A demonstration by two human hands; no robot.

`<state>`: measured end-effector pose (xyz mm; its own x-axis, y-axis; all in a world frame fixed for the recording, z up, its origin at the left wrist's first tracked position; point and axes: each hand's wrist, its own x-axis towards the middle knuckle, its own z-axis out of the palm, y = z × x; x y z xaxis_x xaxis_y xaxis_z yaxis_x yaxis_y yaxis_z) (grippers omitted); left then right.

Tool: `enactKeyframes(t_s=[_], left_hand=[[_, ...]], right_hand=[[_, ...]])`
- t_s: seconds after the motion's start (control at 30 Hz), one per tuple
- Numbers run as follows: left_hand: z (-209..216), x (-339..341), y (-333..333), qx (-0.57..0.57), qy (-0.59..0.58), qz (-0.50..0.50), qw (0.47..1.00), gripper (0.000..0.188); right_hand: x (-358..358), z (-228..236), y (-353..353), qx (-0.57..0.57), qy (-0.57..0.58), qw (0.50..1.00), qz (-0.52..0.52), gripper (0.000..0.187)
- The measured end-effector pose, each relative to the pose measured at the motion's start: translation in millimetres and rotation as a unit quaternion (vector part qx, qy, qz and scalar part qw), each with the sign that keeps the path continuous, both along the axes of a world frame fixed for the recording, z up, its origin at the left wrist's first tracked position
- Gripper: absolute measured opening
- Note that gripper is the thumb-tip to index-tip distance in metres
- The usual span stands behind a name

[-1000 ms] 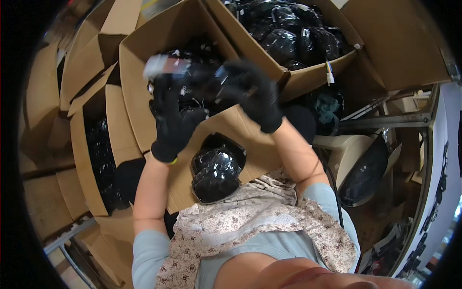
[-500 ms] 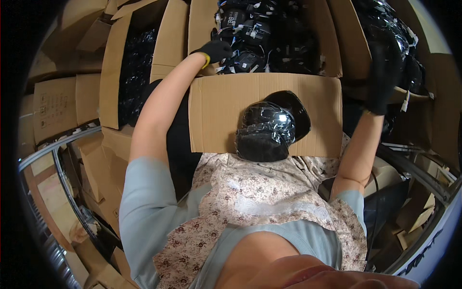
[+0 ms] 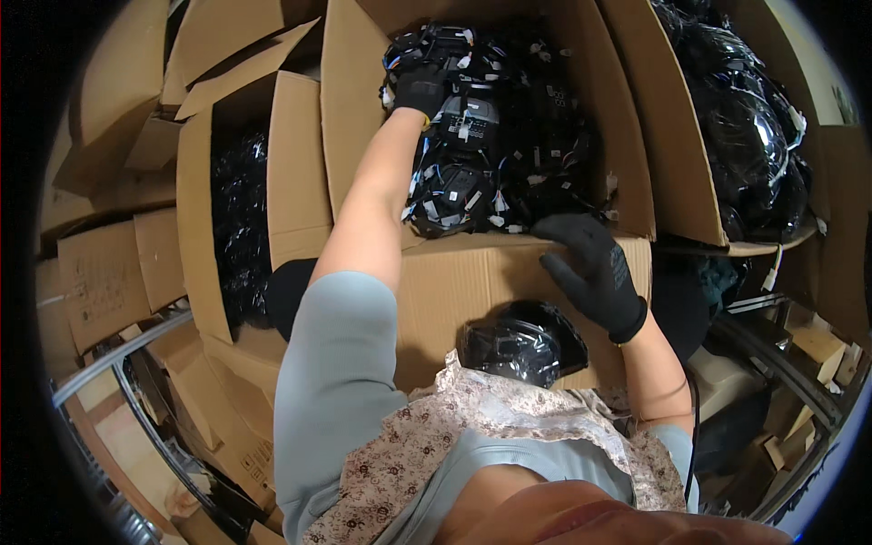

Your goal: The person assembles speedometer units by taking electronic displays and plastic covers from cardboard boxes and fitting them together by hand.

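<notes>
My left hand [image 3: 422, 89], in a black glove, reaches deep into the large cardboard box [image 3: 359, 100] in front of me. It rests on black plastic units [image 3: 468, 123] with thin wires and white connectors. Its fingers blend into the dark parts, so I cannot make out whether they grip one. My right hand [image 3: 595, 274], gloved in black too, hovers over the near rim of the box, empty, with thumb and fingers apart. Just below it, a glossy black rounded part in clear film [image 3: 518, 343] lies on the box's near cardboard flap [image 3: 431, 295], close to my flowered apron [image 3: 509, 409].
Another open carton [image 3: 295, 163] with film-wrapped black parts [image 3: 241, 209] stands at the left. On the right, a further carton [image 3: 663, 118] sits beside a pile of shiny wrapped black parts [image 3: 749, 118]. Metal rails [image 3: 136, 350] run along the lower left.
My left hand has gone farther into the box, over the units. My right hand has come from the right-hand carton to the near rim. I lean forward more.
</notes>
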<state>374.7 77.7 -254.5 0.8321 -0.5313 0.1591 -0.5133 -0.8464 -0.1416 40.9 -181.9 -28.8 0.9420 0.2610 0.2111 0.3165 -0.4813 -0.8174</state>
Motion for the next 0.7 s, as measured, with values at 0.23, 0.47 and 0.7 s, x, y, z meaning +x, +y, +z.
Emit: enactKeyframes(t_s=[0.23,0.47,0.7], left_hand=[[-0.1,21.1,-48.2,-0.035,-0.202,-0.186,0.961,0.029],[69.4,44.5,35.3,0.111,-0.016,-0.155,0.981,0.014],[190.4,-111.1,37.3,-0.375,0.182,-0.016,0.909,0.024]], right_hand=[[4.8,-17.6,-11.9,-0.042,0.069,0.997,-0.007,0.031],[2.0,-31.1,-19.2,-0.063,0.005,0.998,0.006,0.03],[-31.3,20.3,-19.4,0.085,0.029,0.992,0.087,0.041]])
